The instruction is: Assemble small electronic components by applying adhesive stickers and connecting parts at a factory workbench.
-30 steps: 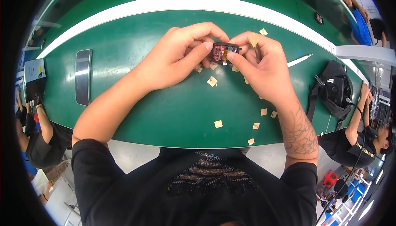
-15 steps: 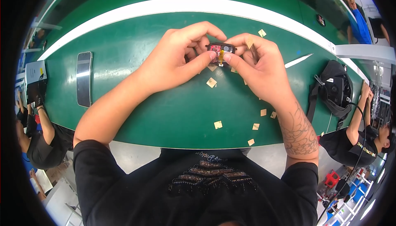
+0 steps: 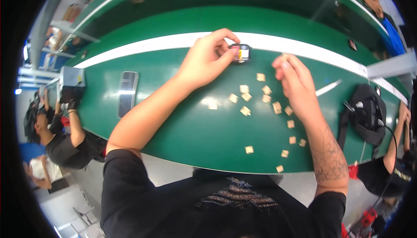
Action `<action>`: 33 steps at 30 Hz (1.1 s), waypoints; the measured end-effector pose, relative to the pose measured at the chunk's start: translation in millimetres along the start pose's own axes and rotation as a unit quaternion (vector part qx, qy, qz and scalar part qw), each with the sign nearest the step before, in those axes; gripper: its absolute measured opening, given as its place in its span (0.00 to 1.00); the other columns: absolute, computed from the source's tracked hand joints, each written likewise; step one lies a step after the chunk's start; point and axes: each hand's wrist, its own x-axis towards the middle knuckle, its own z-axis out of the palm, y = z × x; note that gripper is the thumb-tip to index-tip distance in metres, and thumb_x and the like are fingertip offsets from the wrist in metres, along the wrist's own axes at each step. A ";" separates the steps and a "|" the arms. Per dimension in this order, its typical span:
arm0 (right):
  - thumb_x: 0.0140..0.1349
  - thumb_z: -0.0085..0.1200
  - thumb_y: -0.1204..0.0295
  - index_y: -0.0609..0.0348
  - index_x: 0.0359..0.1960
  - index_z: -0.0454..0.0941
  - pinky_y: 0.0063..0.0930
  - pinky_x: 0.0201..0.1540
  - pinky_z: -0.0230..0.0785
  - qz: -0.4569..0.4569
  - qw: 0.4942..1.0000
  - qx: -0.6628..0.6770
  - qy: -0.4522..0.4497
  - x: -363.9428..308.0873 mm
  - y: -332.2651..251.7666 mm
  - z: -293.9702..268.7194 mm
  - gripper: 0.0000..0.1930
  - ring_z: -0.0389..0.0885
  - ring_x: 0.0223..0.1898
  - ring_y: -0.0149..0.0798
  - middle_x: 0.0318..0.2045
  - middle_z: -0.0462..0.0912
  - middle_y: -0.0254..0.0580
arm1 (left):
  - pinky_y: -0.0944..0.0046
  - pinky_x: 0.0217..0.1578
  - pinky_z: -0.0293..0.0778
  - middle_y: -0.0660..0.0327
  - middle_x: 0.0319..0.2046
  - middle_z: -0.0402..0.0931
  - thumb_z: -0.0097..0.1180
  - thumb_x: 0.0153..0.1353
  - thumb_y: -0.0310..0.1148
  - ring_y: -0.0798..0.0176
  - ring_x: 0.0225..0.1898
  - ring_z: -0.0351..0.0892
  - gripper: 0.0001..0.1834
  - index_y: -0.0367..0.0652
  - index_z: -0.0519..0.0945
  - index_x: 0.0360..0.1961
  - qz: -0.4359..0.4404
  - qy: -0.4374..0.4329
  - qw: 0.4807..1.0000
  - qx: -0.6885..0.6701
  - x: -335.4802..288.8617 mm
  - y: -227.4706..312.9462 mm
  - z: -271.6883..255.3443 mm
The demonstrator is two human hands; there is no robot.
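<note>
At the far middle of the green table, my left hand point(image 3: 204, 62) grips a small black-cased electronic device point(image 3: 242, 54) by its left side. Its open face shows red, yellow and whitish parts inside. My right hand point(image 3: 297, 79) is off the device, to its right, with its fingers closed together. A small beige piece point(image 3: 284, 56) shows at those fingertips, blurred. Several small beige square pieces point(image 3: 246, 110) lie scattered on the table between and below my hands.
A phone point(image 3: 128, 94) lies at the left. On the right are a white pointed blade-like strip point(image 3: 329, 87) and a black bag point(image 3: 368, 110) with a strap. A white strip point(image 3: 173, 42) edges the table's far side. Other people sit at both sides.
My right hand has come away from the device and moved right. The left hand still holds the device. The view has shifted, and more beige squares show on the table.
</note>
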 end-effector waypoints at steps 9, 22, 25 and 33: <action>0.85 0.43 0.65 0.55 0.33 0.73 0.21 0.25 0.48 -0.012 0.999 0.039 0.009 -11.1 25.3 -4.4 0.18 0.57 0.23 0.18 0.23 0.64 0.19 | 0.49 0.45 0.82 0.49 0.36 0.89 0.63 0.69 0.34 0.46 0.40 0.89 0.23 0.37 0.79 0.62 -0.021 0.171 0.966 0.192 100.7 -45.3 -29.8; 0.79 0.53 0.64 0.67 0.34 0.75 0.47 0.33 0.70 -0.078 0.985 0.034 0.149 21.6 8.9 -10.8 0.18 0.77 0.25 0.54 0.22 0.76 0.57 | 0.58 0.40 0.79 0.53 0.30 0.81 0.59 0.73 0.26 0.54 0.31 0.83 0.21 0.44 0.78 0.66 0.239 0.065 0.930 0.270 67.8 111.3 64.6; 0.75 0.56 0.71 0.65 0.37 0.75 0.42 0.27 0.69 -0.247 0.937 0.041 0.246 8.9 2.3 -28.7 0.10 0.76 0.22 0.51 0.22 0.77 0.51 | 0.61 0.36 0.75 0.56 0.29 0.77 0.54 0.74 0.23 0.62 0.30 0.76 0.15 0.41 0.79 0.59 0.201 0.020 0.952 0.229 99.7 116.4 104.7; 0.60 0.67 0.66 0.54 0.33 0.78 0.38 0.24 0.72 -0.554 0.785 -0.138 0.241 -35.4 -66.8 -38.7 0.09 0.79 0.24 0.42 0.26 0.76 0.37 | 0.52 0.51 0.80 0.47 0.43 0.83 0.56 0.68 0.19 0.47 0.46 0.86 0.17 0.39 0.81 0.57 0.340 -0.194 0.916 0.089 163.7 127.3 208.1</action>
